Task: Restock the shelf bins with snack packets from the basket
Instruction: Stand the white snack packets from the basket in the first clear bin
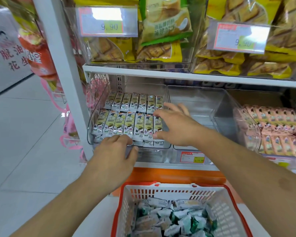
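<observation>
**Fingers square up the packet rows in the left bin**

Fingers of the left hand (115, 147) curl over the clear bin's (92, 117) front lip; the right hand (175, 124), spread, presses the front-row snack packets (126, 124). Step: tidying. Next, I judge, comes refilling the empty bin (203, 103) beside it from the basket (229, 211) below, past the shelf edge.

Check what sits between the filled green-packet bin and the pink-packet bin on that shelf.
A clear bin, seemingly empty, sits between the green-packet bin and the pink-packet bin in the head view. The right hand reaches across its left edge.
</observation>
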Demonstrator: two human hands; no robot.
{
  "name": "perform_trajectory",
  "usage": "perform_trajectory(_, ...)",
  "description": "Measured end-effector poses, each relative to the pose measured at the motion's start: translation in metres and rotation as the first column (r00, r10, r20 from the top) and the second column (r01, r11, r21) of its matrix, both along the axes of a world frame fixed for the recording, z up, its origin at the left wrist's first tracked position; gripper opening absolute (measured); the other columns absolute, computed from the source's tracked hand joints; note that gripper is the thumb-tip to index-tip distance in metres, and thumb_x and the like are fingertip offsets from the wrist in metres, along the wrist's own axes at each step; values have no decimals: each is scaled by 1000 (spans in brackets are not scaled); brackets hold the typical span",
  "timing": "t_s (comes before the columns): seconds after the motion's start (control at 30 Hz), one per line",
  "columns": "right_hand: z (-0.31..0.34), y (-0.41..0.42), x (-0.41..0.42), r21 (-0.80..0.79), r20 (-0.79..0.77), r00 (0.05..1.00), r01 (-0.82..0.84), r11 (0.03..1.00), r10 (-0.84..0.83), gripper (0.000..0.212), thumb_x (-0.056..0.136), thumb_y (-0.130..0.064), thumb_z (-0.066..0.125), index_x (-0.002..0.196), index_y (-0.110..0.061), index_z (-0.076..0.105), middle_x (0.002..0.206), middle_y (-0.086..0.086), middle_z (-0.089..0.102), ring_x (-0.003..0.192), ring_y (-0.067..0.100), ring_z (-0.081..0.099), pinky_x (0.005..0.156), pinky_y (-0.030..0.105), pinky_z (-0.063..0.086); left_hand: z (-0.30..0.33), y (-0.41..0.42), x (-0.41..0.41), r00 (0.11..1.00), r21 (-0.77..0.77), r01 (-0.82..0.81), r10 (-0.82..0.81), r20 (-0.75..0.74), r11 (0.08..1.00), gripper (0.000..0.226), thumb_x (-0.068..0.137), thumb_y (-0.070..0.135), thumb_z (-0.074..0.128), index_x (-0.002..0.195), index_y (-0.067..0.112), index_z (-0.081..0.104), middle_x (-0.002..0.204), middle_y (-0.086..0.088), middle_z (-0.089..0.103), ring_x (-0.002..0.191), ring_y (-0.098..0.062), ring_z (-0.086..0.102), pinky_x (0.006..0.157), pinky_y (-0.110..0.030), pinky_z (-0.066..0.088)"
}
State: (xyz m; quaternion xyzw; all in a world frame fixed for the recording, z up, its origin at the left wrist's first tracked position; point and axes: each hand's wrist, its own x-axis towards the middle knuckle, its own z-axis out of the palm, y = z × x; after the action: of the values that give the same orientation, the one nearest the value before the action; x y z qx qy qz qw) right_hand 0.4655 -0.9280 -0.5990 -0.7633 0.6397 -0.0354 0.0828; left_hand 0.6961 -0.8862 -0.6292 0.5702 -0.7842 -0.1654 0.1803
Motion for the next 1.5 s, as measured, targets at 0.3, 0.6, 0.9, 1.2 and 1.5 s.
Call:
perform_trajectory(0.3,-2,5,-4,-7,6,1000,4,1000,-4,86,94,-65,63,163,-31,26,171,-3,26,159,7,-10,128,45,-14,-1,3,5,999,-12,29,-29,-26,1000,34,103,45,50,129,26,62,130,8,63,122,-14,53,106,-37,44)
perform_trajectory(0.6,19,26,-8,-84,152,988,53,995,-40,87,94,-56,69,164,-31,24,172,-4,22,158,11,4,127,38,5,6,6,6,997,-35,59,-60,-43,998,36,104,43,51,133,25,59,136,7,60,124,-13,53,96,-26,41)
perform_trajectory(0.9,-3,97,-4,-369,241,965,-4,929,100,38,96,-29,65,129,-21,48,115,-8,53,109,13,48,94,33,45,-8,35,1,967,47,254,-252,-38,966,19,101,36,55,116,29,64,113,13,65,103,-9,62,85,-24,49)
perform_trajectory(1.2,-178,172,-16,359,-33,999,33,933,-23,37,100,-16,56,135,-9,44,121,11,56,108,31,59,80,41,50,-113,73,8,832,519,288,-479,280,805,33,107,44,42,106,19,64,107,-3,69,95,-20,63,85,-36,50)
perform_trajectory(1.5,-281,239,-23,583,-216,966,243,776,-140,38,91,-16,72,125,-15,55,122,13,51,106,31,55,73,38,42,-156,67,17,792,610,188,-486,370,770,43,106,52,39,91,19,63,94,-3,66,86,-18,62,85,-41,54)
